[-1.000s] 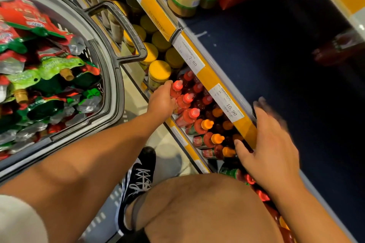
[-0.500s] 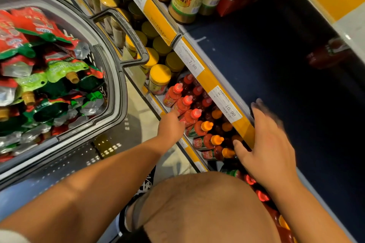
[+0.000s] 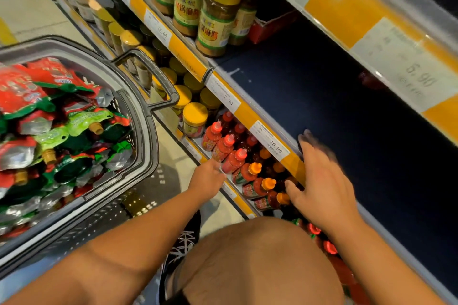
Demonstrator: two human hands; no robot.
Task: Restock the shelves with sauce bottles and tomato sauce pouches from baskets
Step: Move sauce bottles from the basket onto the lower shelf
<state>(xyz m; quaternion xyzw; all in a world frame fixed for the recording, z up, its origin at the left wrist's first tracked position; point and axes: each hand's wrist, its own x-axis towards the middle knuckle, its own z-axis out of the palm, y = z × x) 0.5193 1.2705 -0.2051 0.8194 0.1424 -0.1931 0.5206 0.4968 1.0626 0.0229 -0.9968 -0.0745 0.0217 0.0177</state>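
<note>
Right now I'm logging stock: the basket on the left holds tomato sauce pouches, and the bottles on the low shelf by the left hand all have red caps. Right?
Not quite. The basket does hold tomato sauce pouches, but the head view shows the bottles on the low shelf by the left hand have mixed caps: red-capped bottles further along, orange-capped bottles nearer the person.

Left hand (image 3: 207,179) — fingers hidden behind knuckles, grip unreadable. Right hand (image 3: 319,181) fingertips motion-blurred at 12 o'clock. Basket (image 3: 146,131) cut off at 9 o'clock — pouches (image 3: 49,126) partly out of frame.
</note>
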